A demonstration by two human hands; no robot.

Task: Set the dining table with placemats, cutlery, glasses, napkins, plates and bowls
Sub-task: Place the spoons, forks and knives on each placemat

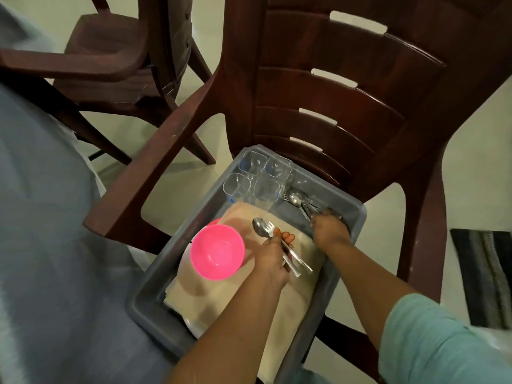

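my left hand (273, 256) holds a spoon and fork (264, 228), fingers curled round the handles, heads pointing up and away from me over the tan placemats (235, 297). my right hand (329, 231) is down in the far right corner of the grey bin (144, 297), fingers closed on the handles of the loose cutlery pile (297, 199). can't tell how many pieces i've actually got in that grip, the knuckles cover it.

the bin sits on the seat of the brown plastic chair (346, 87). nothing laid out yet as far as i can see; no counter in view.

handling notes:
- cutlery: stiff steel, light, smooth, so probably slippery. pieces lie tangled, fork tines can snag on spoons. best to take it by the handles, mid-length, and lift straight up so the heads trail out. a bundle in one hand will fan out, as the left one does now, so squeeze near the balance point.
- glasses (256, 177): four clear square tumblers, upright, packed touching in the far left corner just beside the cutlery. fragile, likely slick. risk is my right wrist or a trailing fork knocking them. grip round the wall, one at a time.
- pink bowl (217, 252): plastic, light, tough. resting on the placemats, looks like another under it. pinch the rim.
- placemats: soft, floppy stack. clear the bowl off first, then lift from two edges.
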